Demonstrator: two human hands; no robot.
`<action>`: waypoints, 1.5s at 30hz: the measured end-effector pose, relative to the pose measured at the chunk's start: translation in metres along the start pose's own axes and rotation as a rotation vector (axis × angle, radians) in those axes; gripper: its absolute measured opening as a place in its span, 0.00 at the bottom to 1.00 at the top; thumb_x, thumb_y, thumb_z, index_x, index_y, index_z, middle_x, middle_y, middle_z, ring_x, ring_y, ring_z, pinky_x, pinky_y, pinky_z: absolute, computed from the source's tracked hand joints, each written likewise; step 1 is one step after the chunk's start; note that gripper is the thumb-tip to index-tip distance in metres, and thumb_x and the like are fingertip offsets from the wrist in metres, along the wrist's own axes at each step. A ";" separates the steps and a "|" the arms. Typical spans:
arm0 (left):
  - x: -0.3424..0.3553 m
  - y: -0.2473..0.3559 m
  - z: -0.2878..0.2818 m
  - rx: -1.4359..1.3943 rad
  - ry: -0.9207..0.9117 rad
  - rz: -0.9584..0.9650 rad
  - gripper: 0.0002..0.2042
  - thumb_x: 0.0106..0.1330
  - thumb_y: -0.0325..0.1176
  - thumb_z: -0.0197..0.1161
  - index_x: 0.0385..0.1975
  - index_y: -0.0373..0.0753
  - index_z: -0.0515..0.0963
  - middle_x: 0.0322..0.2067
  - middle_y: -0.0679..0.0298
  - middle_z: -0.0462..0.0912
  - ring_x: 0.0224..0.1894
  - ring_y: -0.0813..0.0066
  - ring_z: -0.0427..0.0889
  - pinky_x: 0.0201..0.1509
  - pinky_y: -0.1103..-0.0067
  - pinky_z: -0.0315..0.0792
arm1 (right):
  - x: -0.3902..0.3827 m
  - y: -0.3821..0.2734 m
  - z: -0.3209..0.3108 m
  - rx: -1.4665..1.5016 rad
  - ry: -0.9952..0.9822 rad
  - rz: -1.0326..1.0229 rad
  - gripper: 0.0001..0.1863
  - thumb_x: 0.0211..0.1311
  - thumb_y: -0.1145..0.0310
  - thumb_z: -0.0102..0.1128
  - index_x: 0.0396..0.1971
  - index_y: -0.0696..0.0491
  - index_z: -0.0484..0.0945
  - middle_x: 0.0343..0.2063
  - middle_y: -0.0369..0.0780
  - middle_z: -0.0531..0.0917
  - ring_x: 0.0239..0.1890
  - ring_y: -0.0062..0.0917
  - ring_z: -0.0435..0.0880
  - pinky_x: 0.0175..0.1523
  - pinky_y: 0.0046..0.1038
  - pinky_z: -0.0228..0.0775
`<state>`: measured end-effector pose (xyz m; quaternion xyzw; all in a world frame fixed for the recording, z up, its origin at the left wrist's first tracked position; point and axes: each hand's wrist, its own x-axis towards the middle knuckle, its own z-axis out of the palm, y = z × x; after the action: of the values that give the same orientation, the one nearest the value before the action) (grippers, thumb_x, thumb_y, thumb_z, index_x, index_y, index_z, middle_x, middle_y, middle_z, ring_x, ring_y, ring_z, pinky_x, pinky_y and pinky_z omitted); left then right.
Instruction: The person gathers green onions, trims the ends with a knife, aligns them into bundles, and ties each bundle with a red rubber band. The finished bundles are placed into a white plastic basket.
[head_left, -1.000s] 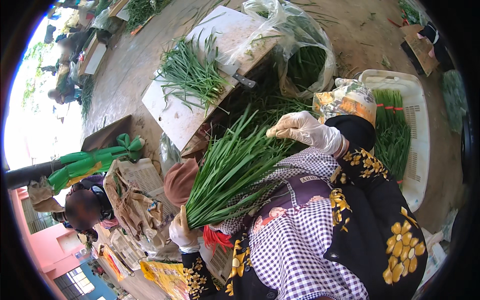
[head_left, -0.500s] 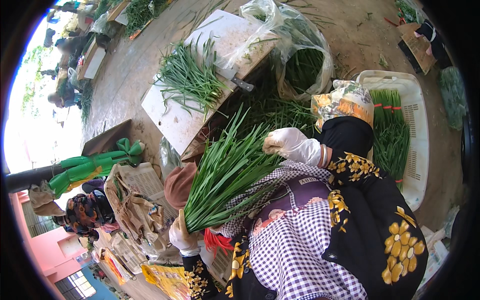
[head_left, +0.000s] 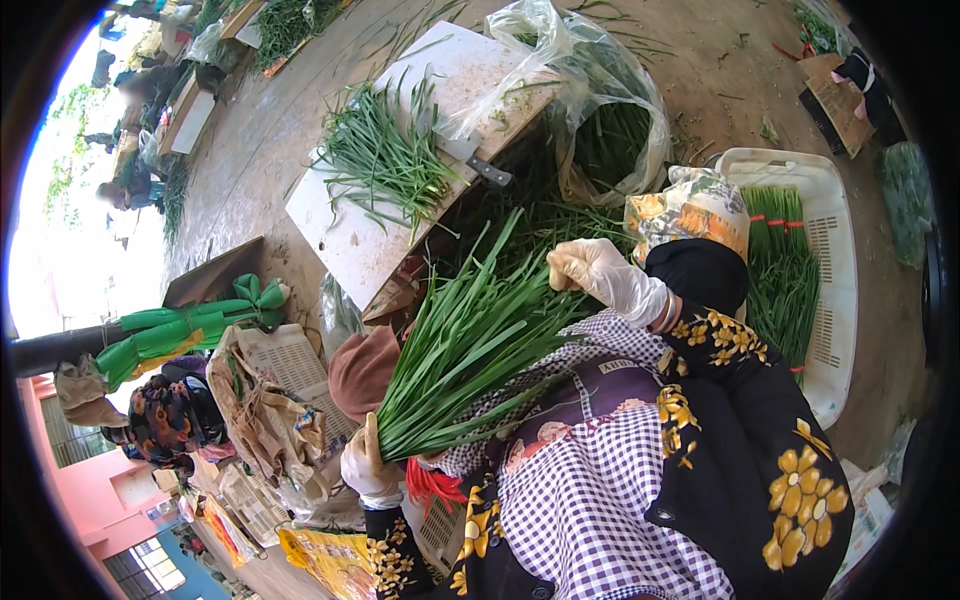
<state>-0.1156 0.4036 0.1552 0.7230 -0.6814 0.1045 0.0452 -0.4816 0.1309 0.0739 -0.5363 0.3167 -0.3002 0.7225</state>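
Note:
My left hand [head_left: 368, 463], in a pale thin glove, is closed round one end of a loose bunch of garlic chives [head_left: 465, 355]. The long flat green leaves lie across my lap and fan out toward the far right. Just beyond their spread ends is my right hand [head_left: 603, 282], gloved too, its fingers curled in a pinch. Whatever those fingers hold, if anything, is hidden. A white board [head_left: 345, 255] stands ahead of me with a pile of green chives [head_left: 385, 150] on it. Near its right edge lies a knife [head_left: 488, 170] with a dark handle.
A clear plastic bag [head_left: 650, 120] of greens stands right of the board, above loose greens. On my right, a white crate [head_left: 838, 290] holds chive bundles [head_left: 775, 240] with red bands. Crates [head_left: 285, 350] and sacking are at my left. Other people work at the far left.
My right hand has shifted slightly right and up, away from the leaf ends, with its wrist turned. My left hand keeps its hold on the bunch.

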 end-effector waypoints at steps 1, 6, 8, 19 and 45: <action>-0.001 -0.002 0.001 -0.002 -0.004 -0.005 0.27 0.53 0.40 0.63 0.57 0.44 0.75 0.37 0.62 0.82 0.34 0.62 0.81 0.38 0.70 0.73 | -0.003 -0.010 0.001 -0.198 0.004 0.075 0.11 0.66 0.64 0.59 0.31 0.58 0.78 0.28 0.33 0.78 0.29 0.14 0.74 0.36 0.18 0.68; 0.002 -0.002 -0.001 -0.022 0.007 -0.003 0.27 0.53 0.40 0.63 0.57 0.44 0.75 0.37 0.62 0.82 0.34 0.61 0.81 0.38 0.70 0.73 | -0.005 -0.017 0.011 -0.213 0.050 0.064 0.09 0.57 0.73 0.66 0.36 0.58 0.79 0.29 0.35 0.81 0.31 0.14 0.77 0.39 0.20 0.72; 0.002 -0.001 -0.001 -0.020 0.012 -0.003 0.27 0.53 0.40 0.63 0.57 0.44 0.74 0.37 0.62 0.82 0.34 0.61 0.81 0.37 0.70 0.73 | -0.004 -0.012 0.013 -0.264 0.029 0.080 0.11 0.57 0.72 0.66 0.39 0.57 0.79 0.30 0.35 0.81 0.32 0.14 0.78 0.40 0.20 0.72; 0.004 0.003 -0.003 -0.017 0.022 0.001 0.27 0.54 0.40 0.63 0.57 0.45 0.74 0.36 0.63 0.82 0.33 0.63 0.80 0.36 0.70 0.72 | 0.000 -0.013 0.029 -0.574 -0.034 -0.289 0.06 0.59 0.73 0.63 0.35 0.57 0.79 0.26 0.39 0.82 0.29 0.22 0.80 0.36 0.23 0.73; 0.003 -0.004 -0.018 0.168 0.039 0.268 0.17 0.58 0.32 0.60 0.48 0.51 0.79 0.40 0.68 0.79 0.32 0.71 0.78 0.36 0.73 0.73 | 0.043 -0.001 0.010 -0.707 -0.269 -0.255 0.08 0.52 0.68 0.68 0.30 0.54 0.80 0.29 0.38 0.82 0.33 0.29 0.79 0.39 0.29 0.72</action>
<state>-0.1135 0.4051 0.1735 0.6249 -0.7595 0.1799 -0.0165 -0.4469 0.1032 0.0709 -0.8214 0.2339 -0.1869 0.4854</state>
